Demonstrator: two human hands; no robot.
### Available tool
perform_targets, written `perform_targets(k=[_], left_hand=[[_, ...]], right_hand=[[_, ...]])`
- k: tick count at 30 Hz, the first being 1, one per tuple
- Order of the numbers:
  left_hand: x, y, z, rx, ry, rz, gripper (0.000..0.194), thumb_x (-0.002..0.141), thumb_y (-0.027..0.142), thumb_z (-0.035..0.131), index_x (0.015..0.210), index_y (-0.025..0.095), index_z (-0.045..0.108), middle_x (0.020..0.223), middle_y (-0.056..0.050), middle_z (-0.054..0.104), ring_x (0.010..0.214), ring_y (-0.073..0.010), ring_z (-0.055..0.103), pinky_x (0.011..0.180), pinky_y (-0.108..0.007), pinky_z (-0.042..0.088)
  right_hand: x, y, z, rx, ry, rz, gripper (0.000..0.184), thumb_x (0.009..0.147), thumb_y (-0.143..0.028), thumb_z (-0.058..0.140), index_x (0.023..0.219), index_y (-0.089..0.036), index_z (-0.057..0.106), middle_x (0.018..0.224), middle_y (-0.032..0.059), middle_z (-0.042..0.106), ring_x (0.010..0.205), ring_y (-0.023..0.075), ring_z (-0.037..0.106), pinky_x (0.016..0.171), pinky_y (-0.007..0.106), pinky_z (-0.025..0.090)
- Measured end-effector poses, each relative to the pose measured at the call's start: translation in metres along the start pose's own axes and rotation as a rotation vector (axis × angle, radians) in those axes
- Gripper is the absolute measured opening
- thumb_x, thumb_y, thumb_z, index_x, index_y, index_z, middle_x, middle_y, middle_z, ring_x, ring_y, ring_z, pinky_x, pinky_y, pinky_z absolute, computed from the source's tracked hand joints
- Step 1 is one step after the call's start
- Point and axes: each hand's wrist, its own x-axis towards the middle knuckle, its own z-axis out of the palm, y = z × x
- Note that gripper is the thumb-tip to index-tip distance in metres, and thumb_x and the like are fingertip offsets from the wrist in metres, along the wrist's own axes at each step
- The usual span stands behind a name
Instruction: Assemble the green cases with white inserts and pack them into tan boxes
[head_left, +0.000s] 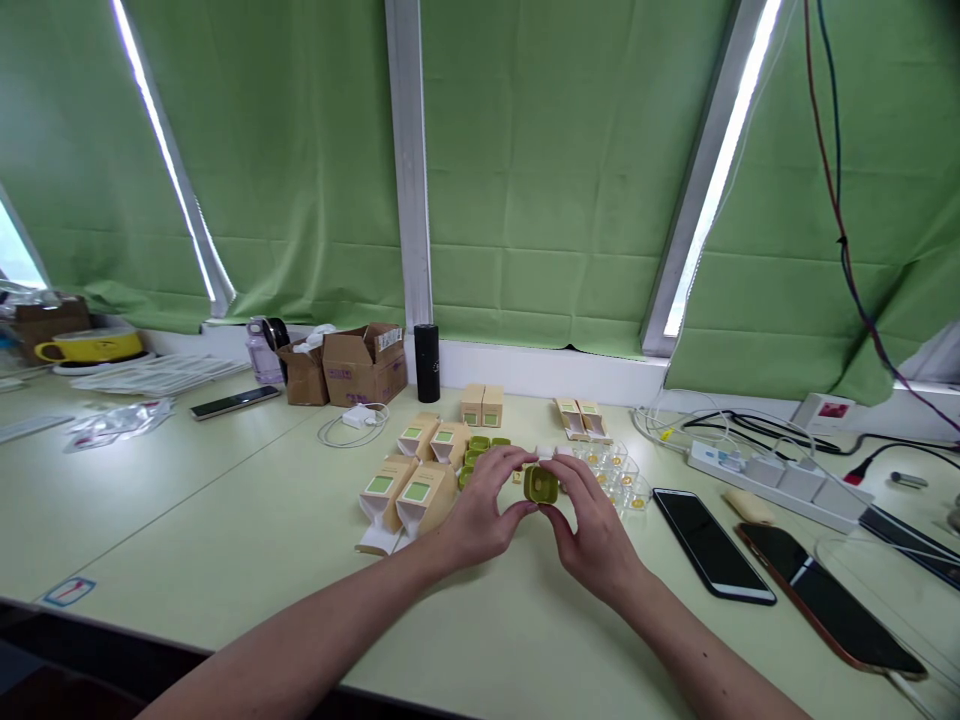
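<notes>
Between the fingertips of my left hand [486, 508] and my right hand [592, 520] is a small olive-green square cap [541, 485], its hollow side facing me. Both hands are closed on it, thumbs below and fingers above, over the table. Behind my left fingers stand more green caps [475, 452], partly hidden. Past my right hand sits a group of small clear cups [622, 470] with yellow bottoms. Some white pieces [546, 453] show just behind my fingertips. Left of my left hand lie several open kraft boxes [426, 492] with green labels and white flaps.
Two closed kraft boxes [481, 405] and two open ones [583, 420] stand farther back. Phones [712, 545] and a power strip [776, 485] with cables lie to the right. A black cylinder [427, 363], cardboard cartons [365, 367] and a white charger [359, 415] are at the back left.
</notes>
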Motion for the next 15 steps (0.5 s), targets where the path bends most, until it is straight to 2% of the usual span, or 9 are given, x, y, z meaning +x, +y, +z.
perform_targets(k=[5,10,15], left_hand=[[0.0017,-0.0018,-0.0007,-0.005,0.025,0.015,0.045,0.093,0.021,0.072,0.136,0.026,0.063,0.131,-0.013,0.065,0.126,-0.0304,0.060,0.109,-0.050,0.051],[0.0045,0.0027,-0.0023,-0.033,0.038,0.009,0.045,0.093,0.021,0.072,0.136,0.026,0.065,0.129,-0.013,0.066,0.125,-0.0298,0.061,0.108,-0.048,0.052],[0.0045,0.0038,-0.0037,-0.027,0.041,0.017,0.044,0.093,0.020,0.072,0.136,0.027,0.066,0.129,-0.013,0.066,0.124,-0.0292,0.061,0.107,-0.047,0.053]], right_hand=[[0.0007,0.0011,-0.0014,-0.017,0.046,-0.048,0.043,0.100,-0.011,0.054,0.140,-0.027,0.049,0.133,0.0161,0.065,0.134,0.0339,0.061,0.102,0.057,0.060],[0.0018,-0.0002,-0.0038,-0.060,0.072,-0.085,0.039,0.100,-0.011,0.054,0.136,-0.027,0.056,0.135,0.0161,0.065,0.132,0.0331,0.063,0.105,0.056,0.059],[0.0025,-0.0018,-0.0045,-0.078,0.064,-0.107,0.037,0.101,-0.010,0.053,0.133,-0.028,0.060,0.135,0.0162,0.064,0.131,0.0330,0.063,0.102,0.054,0.061]])
